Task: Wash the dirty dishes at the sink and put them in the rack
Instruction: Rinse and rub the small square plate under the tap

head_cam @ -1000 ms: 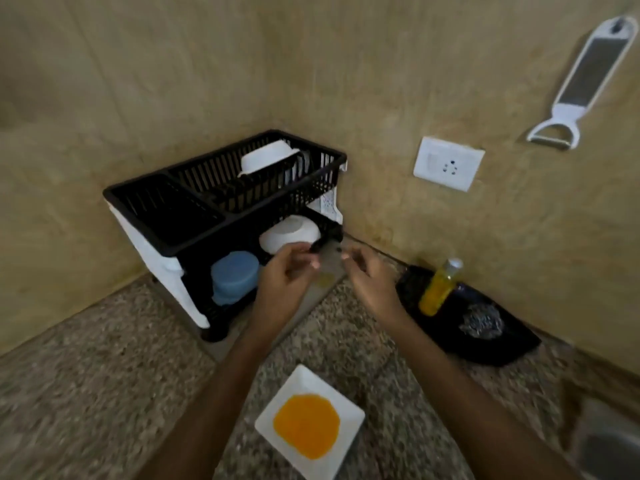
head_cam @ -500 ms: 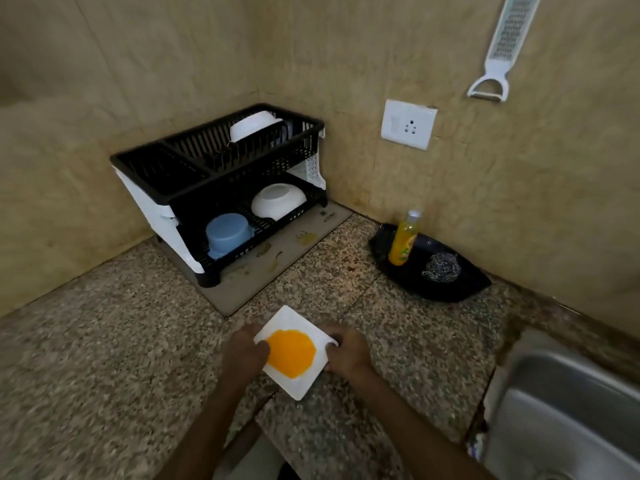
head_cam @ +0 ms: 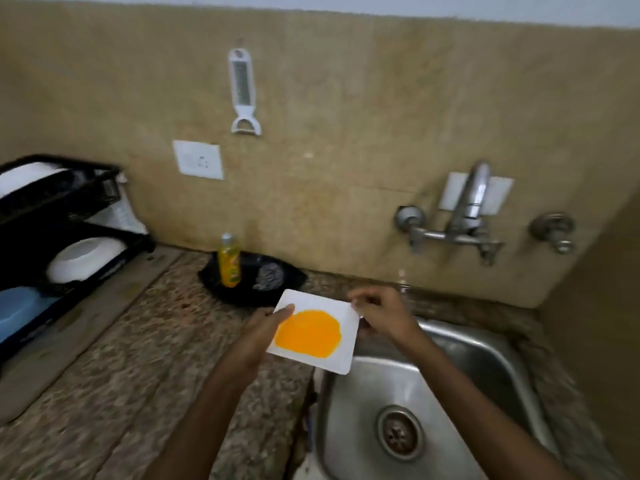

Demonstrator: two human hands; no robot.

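A square white plate [head_cam: 341, 355] with an orange smear in its middle is held in the air over the left rim of the steel sink [head_cam: 485, 362]. My left hand [head_cam: 258, 332] grips its left edge, thumb on top. My right hand [head_cam: 382, 311] pinches its far right corner. The black dish rack [head_cam: 74, 195] stands at the far left and holds a white bowl [head_cam: 81, 258], a blue container [head_cam: 17, 308] and a white dish [head_cam: 26, 176] on its upper level. The tap [head_cam: 465, 209] is on the wall above the sink.
A yellow soap bottle [head_cam: 229, 261] and a steel scrubber [head_cam: 268, 277] sit on a black tray [head_cam: 239, 292] against the wall. A grater [head_cam: 242, 88] and a socket [head_cam: 198, 159] are on the wall. Granite counter [head_cam: 138, 358] spreads to the left of the sink.
Both hands lifted the plate off the counter and carried it right to the sink's edge. The view swung right, so the rack slid to the left edge and the tap came in.
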